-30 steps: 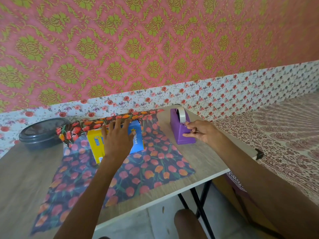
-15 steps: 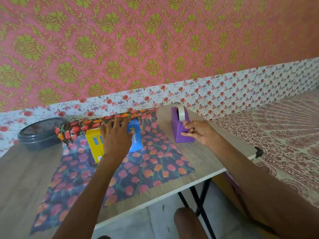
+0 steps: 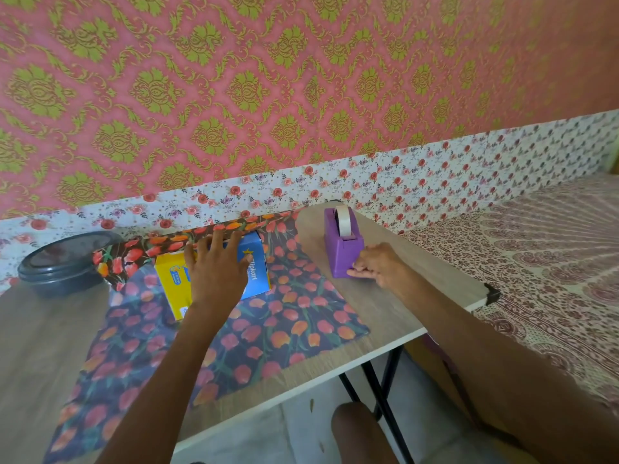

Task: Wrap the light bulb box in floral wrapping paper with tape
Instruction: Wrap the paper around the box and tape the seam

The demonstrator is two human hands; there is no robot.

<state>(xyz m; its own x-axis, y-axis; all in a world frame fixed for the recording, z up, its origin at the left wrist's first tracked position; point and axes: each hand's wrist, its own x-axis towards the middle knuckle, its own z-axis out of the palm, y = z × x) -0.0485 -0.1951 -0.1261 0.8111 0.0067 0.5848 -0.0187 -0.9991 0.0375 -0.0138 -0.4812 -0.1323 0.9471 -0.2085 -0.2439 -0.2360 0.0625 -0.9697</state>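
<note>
Lying flat, box (image 3: 257, 267), long axis left-right

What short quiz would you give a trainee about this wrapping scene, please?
1. True or false: the left hand holds a flap of the paper down on the box.
2. The right hand touches: A) the paper, B) the dispenser, C) the box.
3. Fill in: the dispenser stands to the box's ____.
Key: 1 true; 2 B; 3 right.
</note>
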